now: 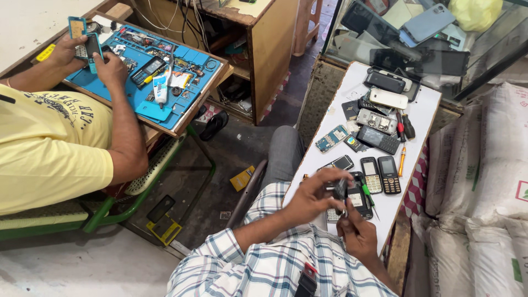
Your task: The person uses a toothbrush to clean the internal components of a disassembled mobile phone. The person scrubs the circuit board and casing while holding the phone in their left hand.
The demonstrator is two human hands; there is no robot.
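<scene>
We hold small dark phone part [340, 190] over near end of white desk [426, 113], just above opened phone [358, 197]. Left hand [311, 199] fingers pinched shut on part; right hand [357, 234] below, fingers curled closed, something thin in them, cannot tell what. Risk: part slips from pinch, drops among keypad phones [382, 175], or off desk edge to floor. Part looks black, slim, partly hidden by fingers. Co-worker's hands [91, 58] busy at blue mat [148, 82], well apart.

Pretty cramped ahead: keypad phones [380, 175], screwdrivers [403, 144] and loose phone parts [367, 113] crowding the white table [423, 110]. Bare strip only along its left edge, sacks [484, 165] blocking the right.
</scene>
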